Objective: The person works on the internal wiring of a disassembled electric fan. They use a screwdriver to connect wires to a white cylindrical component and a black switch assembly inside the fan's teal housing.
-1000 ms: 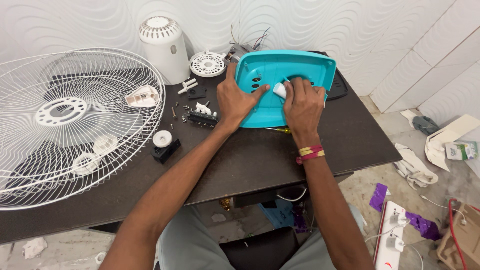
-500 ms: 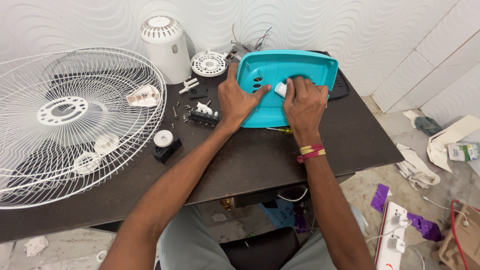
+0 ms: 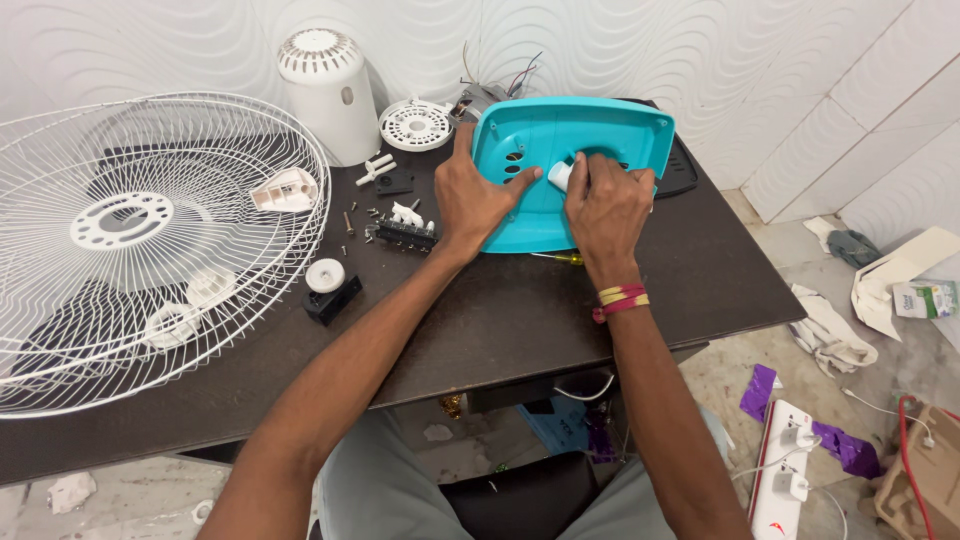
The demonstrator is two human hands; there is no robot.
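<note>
We are working on a turquoise plastic fan base cover (image 3: 560, 160) lying at the far side of the dark counter (image 3: 520, 310). Our right hand (image 3: 605, 205) is pinching a small white knob (image 3: 560, 176) against it, grip closed on the knob. Our left hand (image 3: 470, 195) is pressing flat and open on the cover's left edge. Just left are lying a black switch block (image 3: 405, 233), loose screws, and the white wire fan guard (image 3: 130, 240).

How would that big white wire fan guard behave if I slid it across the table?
The wire fan guard probably feels light for its size, being mostly thin wire and gaps. It overhangs the table edge, so a push might tip it off. Its thin wires could flex slightly.
</note>
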